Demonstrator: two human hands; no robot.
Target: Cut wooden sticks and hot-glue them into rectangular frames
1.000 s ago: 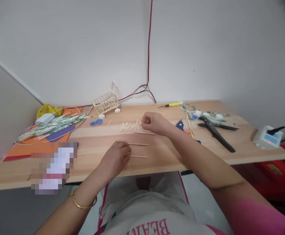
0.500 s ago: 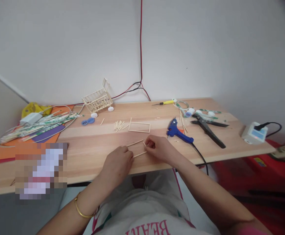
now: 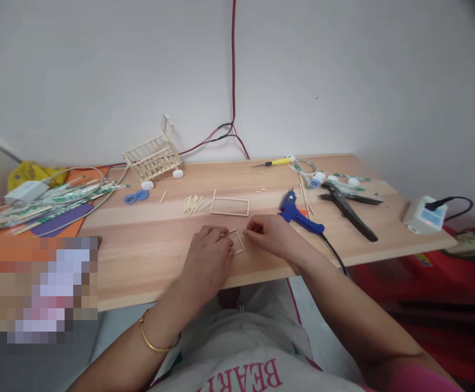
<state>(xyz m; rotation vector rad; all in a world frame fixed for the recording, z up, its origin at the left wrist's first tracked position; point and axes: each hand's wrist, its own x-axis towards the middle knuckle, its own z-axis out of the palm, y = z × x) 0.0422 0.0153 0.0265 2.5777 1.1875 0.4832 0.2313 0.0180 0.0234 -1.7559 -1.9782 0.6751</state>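
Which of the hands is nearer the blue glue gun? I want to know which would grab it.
Right. The right hand lies just left of the glue gun; the left hand sits farther left, beyond it.

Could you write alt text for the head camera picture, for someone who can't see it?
Two bare hands, left hand and right hand, meet over thin wooden sticks at the near edge of a wooden table. Behind them lie a stick rectangle, a blue glue gun, black scissors and a small stick-built cart.
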